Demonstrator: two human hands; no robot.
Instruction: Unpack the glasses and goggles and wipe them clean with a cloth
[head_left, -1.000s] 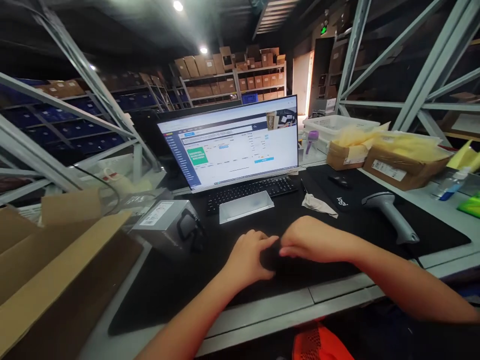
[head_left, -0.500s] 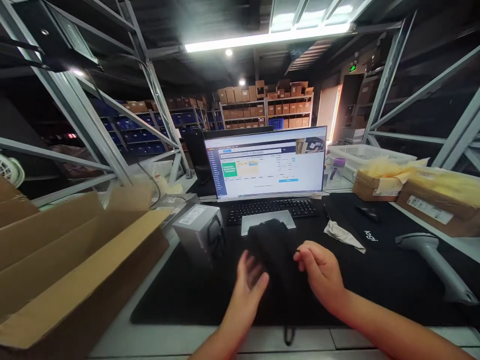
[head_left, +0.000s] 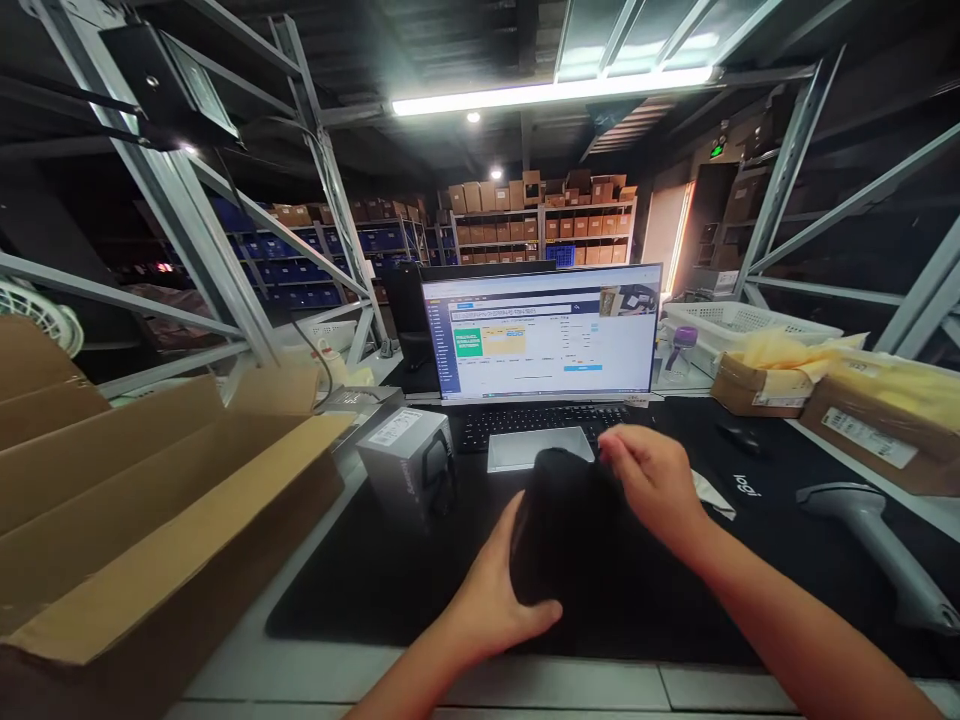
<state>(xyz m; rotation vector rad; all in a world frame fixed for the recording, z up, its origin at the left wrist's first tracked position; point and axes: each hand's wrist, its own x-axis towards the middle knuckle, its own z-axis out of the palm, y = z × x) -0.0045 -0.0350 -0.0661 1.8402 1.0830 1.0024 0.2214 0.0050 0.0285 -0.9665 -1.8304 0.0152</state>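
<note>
A soft black pouch-like object (head_left: 566,530) is held up over the black desk mat (head_left: 375,580), in front of the keyboard (head_left: 540,422). My left hand (head_left: 499,590) cups its lower left side, fingers wrapped under it. My right hand (head_left: 652,478) pinches its upper right edge. What the black object is exactly, I cannot make out. Behind it stands a lit monitor (head_left: 541,335) showing a form with a green field.
An open cardboard box (head_left: 150,520) fills the left. A grey product box (head_left: 409,462) sits beside it. At right lie a white cloth (head_left: 712,492), a barcode scanner (head_left: 870,530), a mouse (head_left: 739,435) and cartons with yellow bags (head_left: 862,400). Shelving racks surround the desk.
Both hands have lifted the black object off the mat and raised it toward the keyboard; the left hand went from loose fingers to cupping it. The camera tilted up.
</note>
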